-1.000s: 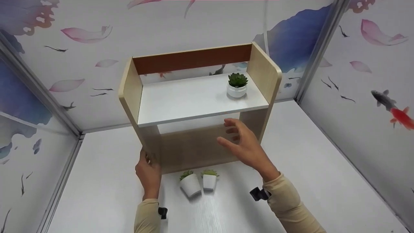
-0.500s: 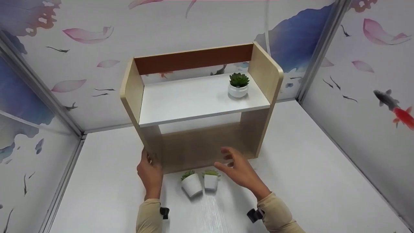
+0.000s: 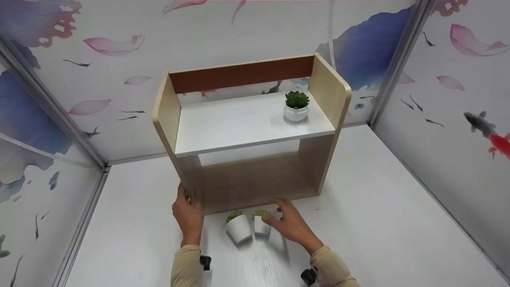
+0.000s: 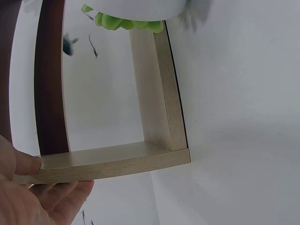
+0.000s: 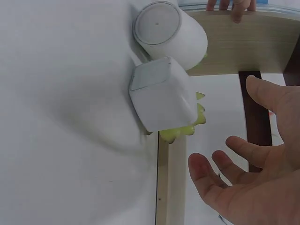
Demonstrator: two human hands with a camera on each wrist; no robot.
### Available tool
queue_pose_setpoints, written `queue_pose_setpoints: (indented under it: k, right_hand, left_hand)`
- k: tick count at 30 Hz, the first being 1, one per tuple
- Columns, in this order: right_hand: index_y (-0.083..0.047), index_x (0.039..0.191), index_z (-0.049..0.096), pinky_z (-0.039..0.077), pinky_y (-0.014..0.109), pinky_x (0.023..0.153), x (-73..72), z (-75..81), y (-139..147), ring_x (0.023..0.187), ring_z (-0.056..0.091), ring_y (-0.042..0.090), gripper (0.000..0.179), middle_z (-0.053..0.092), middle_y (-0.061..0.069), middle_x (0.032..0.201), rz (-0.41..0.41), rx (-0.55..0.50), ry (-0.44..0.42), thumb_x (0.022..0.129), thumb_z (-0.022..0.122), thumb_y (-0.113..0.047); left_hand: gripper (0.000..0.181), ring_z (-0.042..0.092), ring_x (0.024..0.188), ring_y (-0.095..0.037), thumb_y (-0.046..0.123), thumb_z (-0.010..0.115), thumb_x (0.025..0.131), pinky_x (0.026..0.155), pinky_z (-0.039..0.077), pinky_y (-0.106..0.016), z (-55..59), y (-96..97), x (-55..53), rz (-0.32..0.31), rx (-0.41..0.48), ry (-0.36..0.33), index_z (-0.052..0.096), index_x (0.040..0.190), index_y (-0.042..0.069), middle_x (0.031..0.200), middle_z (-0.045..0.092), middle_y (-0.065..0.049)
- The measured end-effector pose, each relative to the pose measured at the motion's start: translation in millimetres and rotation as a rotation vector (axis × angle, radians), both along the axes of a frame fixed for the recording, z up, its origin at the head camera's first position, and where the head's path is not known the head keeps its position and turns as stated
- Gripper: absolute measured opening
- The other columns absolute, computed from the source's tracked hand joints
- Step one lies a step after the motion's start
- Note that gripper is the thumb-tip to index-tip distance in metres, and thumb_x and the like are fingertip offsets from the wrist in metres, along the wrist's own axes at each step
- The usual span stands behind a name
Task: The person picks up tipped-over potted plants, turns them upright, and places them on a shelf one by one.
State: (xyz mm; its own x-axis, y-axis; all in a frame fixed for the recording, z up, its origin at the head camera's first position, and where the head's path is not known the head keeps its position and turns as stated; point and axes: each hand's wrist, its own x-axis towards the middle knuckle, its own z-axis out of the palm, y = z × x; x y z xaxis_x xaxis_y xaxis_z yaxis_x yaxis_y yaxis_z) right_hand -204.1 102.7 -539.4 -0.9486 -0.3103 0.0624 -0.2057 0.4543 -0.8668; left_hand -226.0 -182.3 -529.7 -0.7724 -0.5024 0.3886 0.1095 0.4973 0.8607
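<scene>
A small wooden shelf unit point(image 3: 231, 127) has a white upper board and a pale wood bottom. My left hand point(image 3: 187, 217) grips its left side panel, thumb on the inner face and fingers outside, as the left wrist view shows. Two potted succulents lie on their sides before the shelf, bases toward me: one in a tapered round white pot point(image 3: 239, 230), one in a squarish white pot point(image 5: 164, 96). My right hand point(image 3: 293, 226) hovers beside the squarish pot, fingers spread and thumb overlapping its plant in the head view. In the right wrist view a gap separates the fingers from it.
On the right of the upper board stands a dark green succulent point(image 3: 296, 105) in a white pot. The white table point(image 3: 378, 207) carries everything. Printed walls point(image 3: 247, 36) with metal corner posts enclose it at the back and both sides.
My right hand has come down from in front of the shelf's lower opening to the squarish pot. The left hand keeps its grip on the side panel; the pots have not moved.
</scene>
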Motion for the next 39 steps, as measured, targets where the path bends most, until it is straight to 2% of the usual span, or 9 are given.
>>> queue_pose_setpoints:
  k: [4, 12, 21, 31, 39]
  right_hand:
    - [-0.001, 0.144, 0.050, 0.047, 0.062, 0.102, -0.8, -11.9, -3, 0.129, 0.051, 0.047, 0.064, 0.041, 0.026, 0.148, 0.011, -0.005, 0.000, 0.096, 0.072, -0.036]
    - [0.004, 0.146, 0.046, 0.045, 0.061, 0.107, -2.4, -30.9, -4, 0.132, 0.051, 0.047, 0.070, 0.041, 0.028, 0.147, 0.013, 0.019, -0.085, 0.096, 0.072, -0.038]
    - [0.002, 0.146, 0.048, 0.044, 0.060, 0.106, -3.7, -34.2, -10, 0.130, 0.052, 0.041, 0.070, 0.047, 0.024, 0.143, 0.000, 0.024, -0.104, 0.096, 0.071, -0.042]
    - [0.004, 0.140, 0.054, 0.050, 0.046, 0.091, -4.4, -37.4, -13, 0.104, 0.058, 0.025, 0.067, 0.062, 0.013, 0.118, -0.021, 0.061, -0.029, 0.093, 0.075, -0.040]
    - [0.000, 0.136, 0.058, 0.050, 0.042, 0.086, -3.7, -39.4, -13, 0.099, 0.059, 0.024, 0.060, 0.064, 0.011, 0.114, -0.012, 0.040, -0.014, 0.093, 0.076, -0.037]
  left_hand:
    - [0.046, 0.065, 0.121, -0.043, 0.001, 0.060, 0.101, 0.097, 0.055, -0.054, 0.4, 0.0, -0.2, 0.002, 0.004, 0.005, 0.052, 0.146, 0.000, 0.135, 0.063, -0.026]
    - [0.046, 0.064, 0.121, -0.043, 0.000, 0.059, 0.101, 0.096, 0.055, -0.054, -0.6, 0.5, -1.8, -0.001, 0.006, 0.003, 0.052, 0.147, 0.001, 0.136, 0.063, -0.025]
    - [0.048, 0.064, 0.123, -0.041, -0.001, 0.062, 0.099, 0.099, 0.054, -0.054, -2.8, -0.2, -0.9, 0.004, -0.013, 0.028, 0.053, 0.146, 0.002, 0.135, 0.064, -0.025]
    - [0.049, 0.065, 0.121, -0.042, 0.000, 0.063, 0.099, 0.098, 0.055, -0.054, -1.4, 1.3, -1.0, 0.006, -0.008, 0.027, 0.053, 0.146, 0.002, 0.133, 0.065, -0.025]
    - [0.049, 0.066, 0.121, -0.041, 0.001, 0.064, 0.099, 0.097, 0.055, -0.053, -2.1, 1.1, 0.1, 0.006, -0.016, 0.025, 0.052, 0.147, 0.002, 0.136, 0.064, -0.023]
